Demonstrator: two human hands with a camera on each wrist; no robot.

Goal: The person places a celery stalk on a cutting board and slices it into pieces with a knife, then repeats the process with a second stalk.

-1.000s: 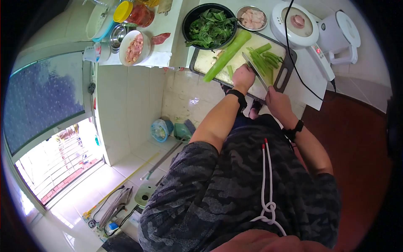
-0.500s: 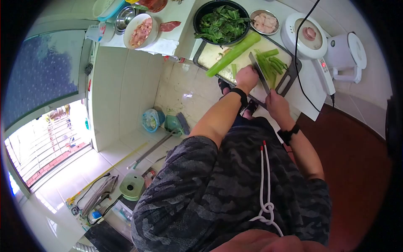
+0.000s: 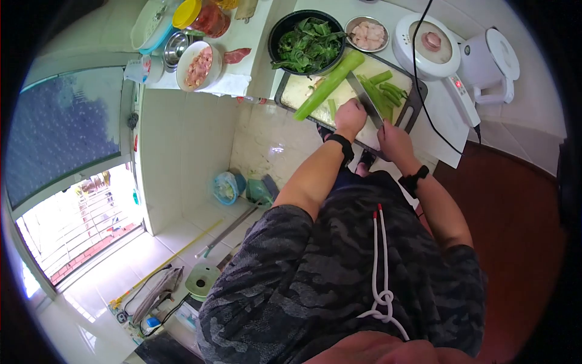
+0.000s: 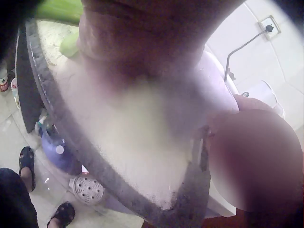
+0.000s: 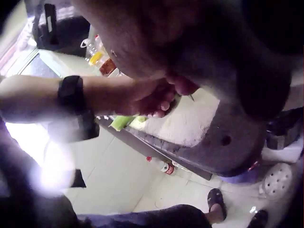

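My right hand [image 3: 395, 142] grips the handle of a kitchen knife [image 3: 365, 99], its blade slanting over the cutting board [image 3: 291, 96]. Close along the blade's left side, my left hand [image 3: 351, 116] has its fingers curled down at the board, and what lies under them is mostly hidden. Curled fingertips [image 5: 165, 105] show in the right wrist view, near a green piece [image 5: 121, 122]. To the right of the blade are cut green stalk pieces [image 3: 388, 91]. A long, thick green stalk [image 3: 327, 88] lies across the board's left half.
Behind the board stand a black pan of leafy greens [image 3: 309, 45] and a metal bowl of pale meat [image 3: 368, 34]. A white electric cooker [image 3: 418, 45] and kettle [image 3: 485, 60] sit to the right, with a black cord [image 3: 418, 79] hanging across. A bowl of meat [image 3: 199, 67] is left.
The knife and right hand have shifted slightly left over the board, and more of the blade's flat side shows. The left hand stays beside the blade. The head view has swung a little.
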